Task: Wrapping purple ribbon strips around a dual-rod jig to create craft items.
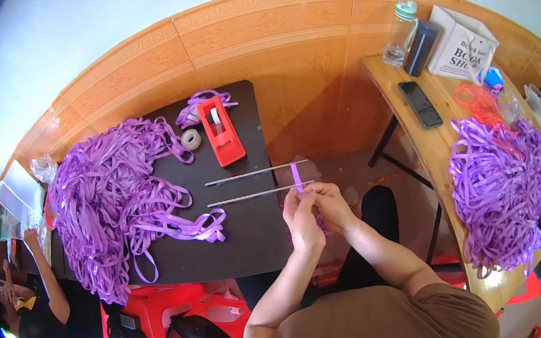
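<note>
Two thin greyish rods, an upper one (250, 174) and a lower one (247, 197), lie side by side and jut past the right edge of the dark table (200, 259). A short purple ribbon (297, 176) spans their outer ends; whether it goes all the way round them I cannot tell. Just below it, my left hand (303, 221) and my right hand (332, 206) meet with fingertips pinched together at the ribbon's lower end. Both hands are closed, and the exact grip is partly hidden by the fingers. A large heap of purple ribbon loops (102, 190) covers the table's left side.
A red tape dispenser (224, 137) and a tape roll (190, 139) sit at the back of the dark table. On the wooden table (388, 81) are a phone (421, 104), bottles, a paper bag (459, 44) and more purple ribbon (500, 195). Other people sit at both sides.
</note>
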Available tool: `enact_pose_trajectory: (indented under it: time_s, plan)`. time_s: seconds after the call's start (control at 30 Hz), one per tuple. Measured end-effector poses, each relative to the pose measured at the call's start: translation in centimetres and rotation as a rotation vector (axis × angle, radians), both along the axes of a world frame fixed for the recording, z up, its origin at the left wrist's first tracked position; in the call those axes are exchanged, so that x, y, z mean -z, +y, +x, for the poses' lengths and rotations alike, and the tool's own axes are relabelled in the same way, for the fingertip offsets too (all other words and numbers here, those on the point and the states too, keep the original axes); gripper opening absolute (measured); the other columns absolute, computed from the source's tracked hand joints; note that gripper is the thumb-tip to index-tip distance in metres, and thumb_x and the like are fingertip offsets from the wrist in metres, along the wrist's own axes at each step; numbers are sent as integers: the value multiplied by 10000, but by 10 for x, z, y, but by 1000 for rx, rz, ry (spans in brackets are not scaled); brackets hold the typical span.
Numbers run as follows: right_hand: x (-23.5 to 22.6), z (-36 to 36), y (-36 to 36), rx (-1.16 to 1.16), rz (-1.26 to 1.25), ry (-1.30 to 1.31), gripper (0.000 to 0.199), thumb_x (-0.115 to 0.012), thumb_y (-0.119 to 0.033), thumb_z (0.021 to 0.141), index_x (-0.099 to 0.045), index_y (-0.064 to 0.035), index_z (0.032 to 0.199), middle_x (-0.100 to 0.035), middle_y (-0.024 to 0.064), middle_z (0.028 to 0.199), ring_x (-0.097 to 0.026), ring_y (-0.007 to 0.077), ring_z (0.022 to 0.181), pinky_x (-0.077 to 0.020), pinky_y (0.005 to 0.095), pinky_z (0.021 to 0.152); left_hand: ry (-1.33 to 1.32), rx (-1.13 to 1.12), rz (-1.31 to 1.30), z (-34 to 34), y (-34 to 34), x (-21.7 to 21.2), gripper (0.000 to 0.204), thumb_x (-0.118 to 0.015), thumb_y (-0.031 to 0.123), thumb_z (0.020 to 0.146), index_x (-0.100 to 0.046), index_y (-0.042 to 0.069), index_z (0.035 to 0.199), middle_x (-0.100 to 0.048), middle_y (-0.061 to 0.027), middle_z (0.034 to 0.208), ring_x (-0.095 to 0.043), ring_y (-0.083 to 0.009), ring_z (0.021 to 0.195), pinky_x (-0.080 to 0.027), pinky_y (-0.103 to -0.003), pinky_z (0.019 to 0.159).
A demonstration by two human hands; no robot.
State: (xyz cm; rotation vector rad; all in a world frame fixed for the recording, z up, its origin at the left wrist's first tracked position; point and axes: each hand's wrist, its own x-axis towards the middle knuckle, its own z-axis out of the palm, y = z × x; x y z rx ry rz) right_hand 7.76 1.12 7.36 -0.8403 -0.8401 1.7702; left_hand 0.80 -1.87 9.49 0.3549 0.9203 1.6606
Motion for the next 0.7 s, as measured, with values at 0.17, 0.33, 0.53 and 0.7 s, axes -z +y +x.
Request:
enact_pose_trajectory:
  time_s: [0.17,0.33,0.53,0.7]
  plan:
    - [0,0,2,-16,9,2,111,-600,-86,875,-666,-32,804,-607,3,707,-524,63,600,-396,187,541,-49,72,-10,-11,0,-12,56,-548,110,889,-595,82,903,-543,29,782,-461,-69,680,-351,-208,619]
    - [-17,10,-2,-23,20,-19,129,-621,-116,874,-673,-36,787,-611,2,682,-527,54,579,-379,171,520,-342,301,-157,-35,6,-32,379,-456,389,935,-528,26,1015,-516,-52,892,-452,-171,781,-362,-314,739]
    - [-37,28,8,275,171,-95,94,-638,-118,864,-676,-36,839,-636,12,701,-541,54,599,-388,183,542,-475,416,-212,-50,3,-49,685,-432,519,920,-409,-69,1271,-482,-175,1226,-427,-280,1167,-275,-393,1019]
    - [-80,13,43,38,346,-267,130,-629,-149,875,-670,-26,881,-634,9,768,-533,52,679,-387,188,592,-489,490,-167,-59,1,-44,840,-479,589,880,-305,-88,1347,-350,-210,1372,-323,-345,1292,-233,-435,1074]
